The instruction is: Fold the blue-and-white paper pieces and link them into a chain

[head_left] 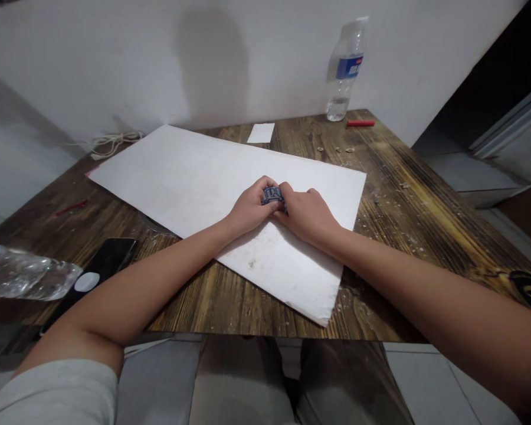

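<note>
My left hand [250,206] and my right hand [307,212] meet in the middle of a large white board [194,171] that lies on the wooden table [402,206]. Both hands have their fingers curled round a small blue patterned piece [272,195], which looks like folded paper. Only its top shows between the fingers. Both hands rest on the board.
A water bottle [345,68] stands at the back by the wall, a red stick [360,123] beside it. A small white paper [261,133] lies behind the board. At left lie a black phone [104,262], a lying plastic bottle [24,274] and a white cord [112,141]. Crumbs dot the right side.
</note>
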`<move>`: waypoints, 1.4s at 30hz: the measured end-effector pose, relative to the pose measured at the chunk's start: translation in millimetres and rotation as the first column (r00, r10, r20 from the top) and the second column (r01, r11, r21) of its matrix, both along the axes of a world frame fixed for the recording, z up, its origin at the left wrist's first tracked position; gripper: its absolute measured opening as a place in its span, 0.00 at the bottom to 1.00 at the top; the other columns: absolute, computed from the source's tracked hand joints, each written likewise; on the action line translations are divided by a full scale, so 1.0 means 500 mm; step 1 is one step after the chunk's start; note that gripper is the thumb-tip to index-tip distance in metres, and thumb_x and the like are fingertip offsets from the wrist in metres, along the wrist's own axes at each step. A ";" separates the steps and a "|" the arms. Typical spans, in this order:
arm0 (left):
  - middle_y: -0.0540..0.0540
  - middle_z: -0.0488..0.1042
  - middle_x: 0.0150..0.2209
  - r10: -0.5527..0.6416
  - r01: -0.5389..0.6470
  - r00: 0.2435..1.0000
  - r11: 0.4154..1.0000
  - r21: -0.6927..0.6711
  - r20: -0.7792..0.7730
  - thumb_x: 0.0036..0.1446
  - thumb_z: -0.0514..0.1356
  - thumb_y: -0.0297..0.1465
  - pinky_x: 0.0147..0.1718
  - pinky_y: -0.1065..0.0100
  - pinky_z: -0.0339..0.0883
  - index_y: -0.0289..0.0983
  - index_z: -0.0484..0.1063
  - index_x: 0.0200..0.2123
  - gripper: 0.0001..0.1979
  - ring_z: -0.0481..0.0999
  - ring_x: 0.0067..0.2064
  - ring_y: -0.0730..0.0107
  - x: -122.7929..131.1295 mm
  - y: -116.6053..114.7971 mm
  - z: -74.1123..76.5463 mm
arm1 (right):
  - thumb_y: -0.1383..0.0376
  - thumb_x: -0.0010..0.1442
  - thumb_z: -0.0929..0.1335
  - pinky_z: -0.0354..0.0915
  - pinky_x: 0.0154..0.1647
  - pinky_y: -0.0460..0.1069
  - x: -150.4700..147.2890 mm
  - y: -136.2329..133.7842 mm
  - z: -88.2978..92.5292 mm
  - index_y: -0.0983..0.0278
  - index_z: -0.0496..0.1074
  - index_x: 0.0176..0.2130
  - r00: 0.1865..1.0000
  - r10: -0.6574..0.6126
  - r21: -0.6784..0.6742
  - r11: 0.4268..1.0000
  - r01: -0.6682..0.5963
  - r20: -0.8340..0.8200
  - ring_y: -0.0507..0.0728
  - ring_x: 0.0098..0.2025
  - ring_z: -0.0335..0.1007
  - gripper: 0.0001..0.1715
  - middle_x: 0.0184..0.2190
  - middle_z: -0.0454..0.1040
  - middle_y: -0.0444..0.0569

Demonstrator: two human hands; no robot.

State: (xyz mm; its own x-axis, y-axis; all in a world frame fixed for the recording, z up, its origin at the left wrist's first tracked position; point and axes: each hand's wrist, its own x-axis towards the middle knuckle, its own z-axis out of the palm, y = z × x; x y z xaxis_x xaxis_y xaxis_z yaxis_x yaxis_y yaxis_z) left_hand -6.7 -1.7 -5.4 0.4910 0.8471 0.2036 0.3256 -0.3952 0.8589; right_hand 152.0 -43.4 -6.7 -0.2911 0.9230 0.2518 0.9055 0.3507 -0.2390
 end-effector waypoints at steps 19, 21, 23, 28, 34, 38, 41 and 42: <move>0.52 0.69 0.34 0.035 -0.035 0.995 0.999 -0.003 0.092 0.50 0.63 0.26 0.34 0.70 0.61 0.38 0.66 0.37 0.11 0.68 0.35 0.75 0.001 0.002 -0.004 | 0.59 0.63 0.63 0.54 0.35 0.53 -0.001 -0.003 0.009 0.66 0.62 0.51 0.997 -0.005 -0.065 0.998 0.000 -0.078 0.61 0.32 0.70 0.20 0.35 0.79 0.57; 0.52 0.70 0.34 0.043 -0.040 0.991 0.999 -0.027 0.128 0.51 0.63 0.26 0.33 0.71 0.62 0.38 0.66 0.37 0.11 0.68 0.35 0.75 0.002 0.000 -0.003 | 0.58 0.63 0.63 0.55 0.35 0.53 -0.002 -0.006 0.011 0.66 0.61 0.54 0.994 -0.014 -0.080 0.997 0.006 -0.108 0.61 0.33 0.70 0.23 0.36 0.78 0.57; 0.52 0.70 0.34 0.057 -0.048 0.986 0.997 -0.058 0.160 0.51 0.63 0.26 0.32 0.71 0.62 0.39 0.66 0.38 0.11 0.68 0.35 0.76 0.002 -0.003 -0.002 | 0.56 0.63 0.64 0.55 0.35 0.53 -0.003 -0.007 0.012 0.67 0.60 0.57 0.991 -0.025 -0.088 0.996 0.014 -0.131 0.61 0.34 0.70 0.27 0.37 0.79 0.57; 0.52 0.70 0.31 0.118 -0.066 0.950 0.981 -0.182 0.288 0.53 0.63 0.28 0.30 0.72 0.64 0.39 0.64 0.38 0.11 0.70 0.32 0.76 0.004 -0.006 -0.002 | 0.54 0.63 0.64 0.56 0.35 0.53 -0.002 -0.007 0.010 0.65 0.56 0.61 0.976 -0.036 -0.075 0.997 0.021 -0.214 0.61 0.34 0.71 0.31 0.36 0.79 0.55; 0.53 0.68 0.31 0.237 -0.157 0.903 0.958 -0.238 0.359 0.53 0.64 0.29 0.26 0.74 0.64 0.40 0.64 0.38 0.12 0.69 0.29 0.79 0.004 0.003 -0.007 | 0.54 0.64 0.62 0.53 0.32 0.51 0.000 -0.004 0.004 0.61 0.60 0.57 0.954 -0.087 -0.057 0.996 0.073 -0.287 0.60 0.32 0.69 0.25 0.34 0.78 0.52; 0.53 0.69 0.32 0.240 -0.129 0.891 0.948 -0.291 0.385 0.54 0.64 0.29 0.23 0.74 0.64 0.41 0.62 0.39 0.13 0.71 0.28 0.79 0.004 0.007 -0.009 | 0.55 0.65 0.62 0.52 0.30 0.51 0.002 -0.002 0.000 0.59 0.64 0.50 0.944 -0.092 -0.026 0.996 0.088 -0.318 0.59 0.31 0.68 0.17 0.33 0.77 0.51; 0.52 0.70 0.32 0.199 -0.076 0.893 0.951 -0.300 0.404 0.54 0.64 0.29 0.22 0.74 0.64 0.41 0.61 0.39 0.14 0.74 0.28 0.77 0.004 0.006 -0.010 | 0.57 0.65 0.61 0.51 0.30 0.50 0.003 -0.001 -0.002 0.59 0.65 0.47 0.939 -0.075 -0.010 0.997 0.076 -0.335 0.58 0.31 0.67 0.13 0.33 0.77 0.50; 0.53 0.70 0.32 0.192 -0.068 0.893 0.951 -0.301 0.407 0.54 0.64 0.30 0.22 0.74 0.64 0.41 0.61 0.40 0.14 0.74 0.28 0.76 0.004 0.006 -0.011 | 0.57 0.65 0.61 0.50 0.29 0.50 0.003 0.000 -0.002 0.59 0.65 0.47 0.938 -0.071 -0.009 0.997 0.072 -0.339 0.58 0.31 0.67 0.13 0.33 0.77 0.50</move>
